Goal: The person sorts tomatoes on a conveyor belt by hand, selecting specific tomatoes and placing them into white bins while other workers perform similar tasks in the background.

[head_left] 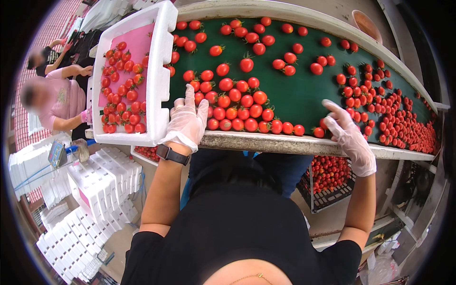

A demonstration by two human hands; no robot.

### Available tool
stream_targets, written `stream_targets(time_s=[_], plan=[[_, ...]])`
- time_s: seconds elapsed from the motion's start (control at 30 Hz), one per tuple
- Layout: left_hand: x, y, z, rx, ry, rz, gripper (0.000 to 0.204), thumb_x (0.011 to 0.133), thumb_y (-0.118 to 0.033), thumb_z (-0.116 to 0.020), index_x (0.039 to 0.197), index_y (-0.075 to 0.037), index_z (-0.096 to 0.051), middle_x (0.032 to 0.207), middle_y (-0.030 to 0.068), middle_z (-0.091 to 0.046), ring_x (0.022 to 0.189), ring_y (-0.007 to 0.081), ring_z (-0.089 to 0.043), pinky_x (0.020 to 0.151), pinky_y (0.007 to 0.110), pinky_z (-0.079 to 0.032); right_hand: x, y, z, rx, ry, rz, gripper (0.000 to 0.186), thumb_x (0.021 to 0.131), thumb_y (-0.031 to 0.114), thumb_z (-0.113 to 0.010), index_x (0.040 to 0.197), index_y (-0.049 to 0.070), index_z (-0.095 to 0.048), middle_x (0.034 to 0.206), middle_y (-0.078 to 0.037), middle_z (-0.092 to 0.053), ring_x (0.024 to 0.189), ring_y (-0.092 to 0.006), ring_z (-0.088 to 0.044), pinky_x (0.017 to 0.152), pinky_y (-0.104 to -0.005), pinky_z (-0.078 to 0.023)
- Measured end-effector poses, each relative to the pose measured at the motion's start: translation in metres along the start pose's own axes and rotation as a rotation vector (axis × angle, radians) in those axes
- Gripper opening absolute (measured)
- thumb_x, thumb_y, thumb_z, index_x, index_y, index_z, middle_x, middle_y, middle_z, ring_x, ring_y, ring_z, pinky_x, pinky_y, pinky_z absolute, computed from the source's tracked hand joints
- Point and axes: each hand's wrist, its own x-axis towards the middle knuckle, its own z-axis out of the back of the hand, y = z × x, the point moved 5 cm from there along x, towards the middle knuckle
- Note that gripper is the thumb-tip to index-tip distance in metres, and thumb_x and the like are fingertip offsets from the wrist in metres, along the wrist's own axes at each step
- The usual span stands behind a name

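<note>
In a clear thin glove, my left hand (184,118) reaches over the belt's near left corner, fingers stretched out beside a cluster of red cherry tomatoes (242,113). Its fingertips seem to touch the nearest ones. My right hand (350,140), gloved likewise, hangs over the near edge with fingers extended and apart. Close by its fingertips lies a single tomato (318,132); contact is hard to tell. Left of my left hand stands a white foam box (162,71) with a pink lining, partly filled with tomatoes.
Tomatoes lie scattered over the green belt (304,90), densest at its right end. A black crate (328,197) of tomatoes sits below the near rail (285,144). White foam boxes (97,175) are stacked at left. Two people (66,90) work beyond the foam box.
</note>
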Motion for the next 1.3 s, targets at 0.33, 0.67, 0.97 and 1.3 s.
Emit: stream_targets(time_s=[0.33,0.67,0.97,1.3], plan=[[0.006,-0.010,-0.022,-0.746,0.198,-0.199,0.062,0.095,-0.034,-0.045,0.145,-0.008,-0.019,0.149,0.0132,-0.018,0.129,0.0239,-0.034,0.101,0.032,-0.037,0.024,0.051,-0.070,0.527,0.451,-0.014,0.074,0.082,0.051,-0.059,0.143,0.022,-0.029,0.139,-0.013,-0.032,0.121,-0.0237,-0.040,0.099,-0.0350,-0.034],[-0.006,-0.044,-0.004,-1.549,0.552,0.220,0.063,0.090,-0.022,-0.056,0.143,-0.023,-0.022,0.135,0.0018,-0.037,0.120,0.0154,-0.042,0.079,0.043,-0.051,0.045,0.074,-0.104,0.901,0.506,0.046,0.066,0.086,0.032,-0.059,0.140,0.009,-0.030,0.140,-0.009,-0.036,0.130,-0.0192,-0.033,0.107,-0.0308,-0.027],[0.003,-0.046,-0.017,-1.747,0.541,0.219,0.072,0.084,-0.003,-0.057,0.143,-0.028,-0.024,0.118,0.0013,-0.050,0.099,0.0128,-0.055,0.081,0.036,-0.048,0.054,0.085,-0.106,1.236,0.539,-0.065,0.058,0.092,0.026,-0.052,0.142,0.019,-0.024,0.141,-0.010,-0.034,0.118,-0.0269,-0.050,0.088,-0.0449,-0.051],[0.002,-0.086,0.029,-1.902,0.290,-0.135,0.072,0.086,0.004,-0.053,0.144,-0.022,-0.019,0.134,0.0086,-0.040,0.112,0.0212,-0.054,0.086,0.033,-0.050,0.063,0.123,-0.082,1.406,0.494,0.122,0.047,0.091,0.027,-0.053,0.134,0.017,-0.038,0.134,-0.009,-0.043,0.116,-0.0250,-0.051,0.086,-0.0392,-0.053]])
